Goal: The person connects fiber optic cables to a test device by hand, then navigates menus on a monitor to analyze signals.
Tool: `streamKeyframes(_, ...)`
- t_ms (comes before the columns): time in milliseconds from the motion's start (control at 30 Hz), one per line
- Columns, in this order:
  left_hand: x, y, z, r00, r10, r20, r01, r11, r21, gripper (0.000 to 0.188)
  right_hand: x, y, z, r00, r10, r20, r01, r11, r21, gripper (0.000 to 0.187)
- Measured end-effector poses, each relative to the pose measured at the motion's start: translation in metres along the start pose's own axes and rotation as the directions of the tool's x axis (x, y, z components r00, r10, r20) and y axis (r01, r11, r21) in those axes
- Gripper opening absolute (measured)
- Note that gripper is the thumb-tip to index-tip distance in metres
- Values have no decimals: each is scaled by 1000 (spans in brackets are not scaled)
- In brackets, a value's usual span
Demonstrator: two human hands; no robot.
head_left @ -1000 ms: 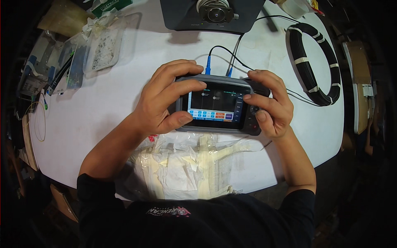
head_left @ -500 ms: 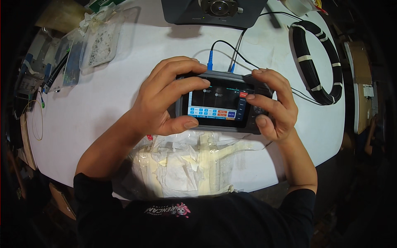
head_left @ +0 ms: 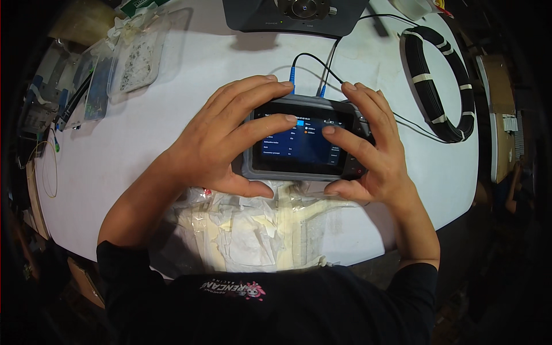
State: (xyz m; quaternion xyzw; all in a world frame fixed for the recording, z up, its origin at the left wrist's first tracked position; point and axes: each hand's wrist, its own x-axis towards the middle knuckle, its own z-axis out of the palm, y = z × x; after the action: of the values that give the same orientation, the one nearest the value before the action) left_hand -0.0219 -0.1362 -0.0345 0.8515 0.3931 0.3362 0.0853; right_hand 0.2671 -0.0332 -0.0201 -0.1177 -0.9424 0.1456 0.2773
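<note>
A dark grey handheld fibre-optic tester (head_left: 299,150) lies in the middle of the table, its touchscreen showing a dark blue settings list. My left hand (head_left: 210,141) grips its left side, fingers over the far edge and thumb along the near one. The left index fingertip rests on or just above the upper screen. My right hand (head_left: 382,158) holds the right side, thumb at the near edge and index fingertip over the screen's right part. Two blue fibre connectors (head_left: 292,80) stand in the tester's far edge, with black cables running from them.
A grey machine (head_left: 253,20) stands at the far edge. On the right lies a tied black cable coil (head_left: 422,77). Clear plastic trays (head_left: 161,60) with whitish scraps sit at far left. A taped, padded white bundle (head_left: 247,238) lies between the tester and my body.
The screen has switched from a graph with buttons to a blue settings list. My right index finger has moved left over the screen. Both thumbs have slid to the near edge.
</note>
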Motion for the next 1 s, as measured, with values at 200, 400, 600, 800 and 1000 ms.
streamKeyframes(200, -2, -1, 2, 1000, -8, 1, 8, 1000, 24, 91, 3, -8, -5, 997, 34, 71, -25, 991, -134, 69)
streamKeyframes(400, -2, -2, 4, 1000, -9, -12, 10, 1000, 19, 90, 1, -7, -2, 999, 44, 32, -41, 994, -104, 71)
streamKeyframes(600, -1, -2, 3, 1000, -14, -14, 14, 1000, 9, 89, 1, -6, -3, 998, 35, 58, -27, 992, -123, 72)
streamKeyframes(800, -2, -1, 3, 999, -31, -13, 31, 999, 10, 86, 0, -2, 1, 1000, 22, 10, -21, 997, -69, 76)
streamKeyframes(1000, 0, -2, 1, 1000, -20, 4, 20, 1000, -3, 79, -2, 3, 3, 1000, -3, -28, 2, 999, -46, 78)
